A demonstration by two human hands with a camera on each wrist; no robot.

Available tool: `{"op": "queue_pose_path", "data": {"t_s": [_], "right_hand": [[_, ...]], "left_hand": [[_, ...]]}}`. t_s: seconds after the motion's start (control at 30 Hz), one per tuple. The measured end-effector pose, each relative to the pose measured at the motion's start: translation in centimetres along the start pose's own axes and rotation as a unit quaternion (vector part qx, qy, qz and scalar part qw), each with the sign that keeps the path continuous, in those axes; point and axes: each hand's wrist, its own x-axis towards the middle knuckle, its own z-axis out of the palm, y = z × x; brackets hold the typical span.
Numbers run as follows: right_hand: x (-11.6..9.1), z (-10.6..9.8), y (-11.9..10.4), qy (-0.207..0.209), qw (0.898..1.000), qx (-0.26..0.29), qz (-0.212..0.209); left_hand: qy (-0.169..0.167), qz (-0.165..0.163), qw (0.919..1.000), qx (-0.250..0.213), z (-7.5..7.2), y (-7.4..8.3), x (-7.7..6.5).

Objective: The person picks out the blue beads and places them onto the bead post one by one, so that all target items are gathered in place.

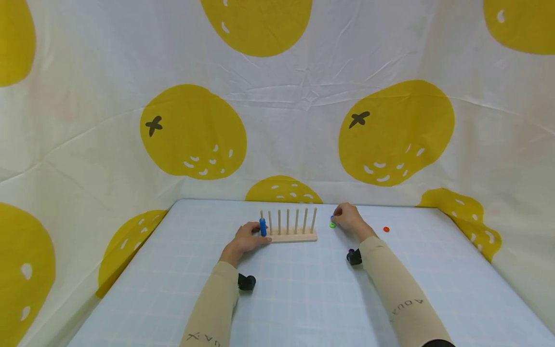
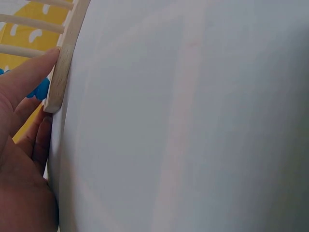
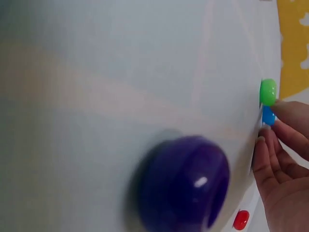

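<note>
A wooden peg stand point(image 1: 292, 237) with a row of upright pegs stands toward the back of the table. Blue beads point(image 1: 262, 227) are stacked on its leftmost peg. My left hand point(image 1: 246, 238) grips that end of the base, thumb along the front edge and fingers behind, as the left wrist view shows. Right of the stand, my right hand point(image 1: 349, 218) pinches a blue bead point(image 3: 269, 116) between thumb and index finger, at the table surface. A green bead point(image 3: 268, 92) lies right beside the fingertips. The fingers partly hide the blue bead.
A red bead point(image 1: 386, 229) lies to the right of my right hand. Close to the right wrist camera sits a dark purple bead point(image 3: 183, 183). A pale cloth covers the table point(image 1: 299, 289), and a fruit-patterned curtain point(image 1: 295, 140) hangs behind it.
</note>
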Motion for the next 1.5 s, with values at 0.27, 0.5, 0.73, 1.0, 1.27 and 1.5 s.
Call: {"op": "queue_pose_path", "data": {"t_s": [0.27,0.5,0.73,1.0,1.27,1.5], "right_hand": [[-0.1,-0.1,0.2,-0.005,1.0,-0.002,0.01],[0.1,-0.5,0.2,-0.005,1.0,0.002,0.01],[-0.7,-1.7,-0.9,0.03,0.999,0.014,-0.029],[-1.9,-2.2,-1.7,0.048,0.996,0.028,-0.069],[-3.1,-2.6,-2.9,0.051,0.994,0.04,-0.085],[-4.0,-2.8,-3.9,0.058,0.992,0.043,-0.1]], "left_hand": [[0.002,-0.005,1.0,-0.002,0.0,0.2,-0.2],[0.002,-0.001,1.0,-0.002,-0.1,0.2,-0.2],[0.002,0.002,1.0,0.002,-0.3,0.1,0.1],[0.001,0.003,1.0,0.005,-0.1,0.3,-0.2],[-0.004,0.005,1.0,-0.003,-0.2,0.3,-0.4],[-0.008,0.007,0.9999,-0.006,-0.3,0.3,-0.5]]}}
